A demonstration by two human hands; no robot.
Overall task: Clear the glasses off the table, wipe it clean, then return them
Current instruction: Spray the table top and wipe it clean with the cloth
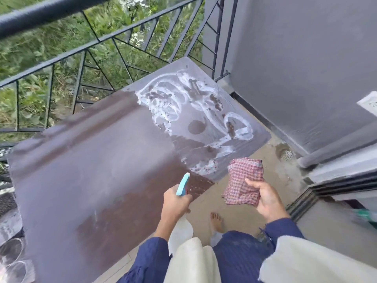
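Observation:
A brown table [98, 180] fills the middle of the view, with white foam streaks [183, 107] spread over its far right part. My left hand [175, 203] grips a spray bottle [182, 185] with a light blue nozzle, held at the table's near right edge. The bottle's pale body hangs below the hand. My right hand [265, 199] holds a folded red and white checked cloth [242, 180] in the air, just right of the table. At the lower left edge, several clear glasses [14, 252] show, blurred.
A black metal railing [98, 39] runs behind the table, with green plants beyond it. A grey wall [306, 68] stands to the right, and a floor drain [286, 154] sits in the corner. My bare foot [217, 221] is on the tiled floor.

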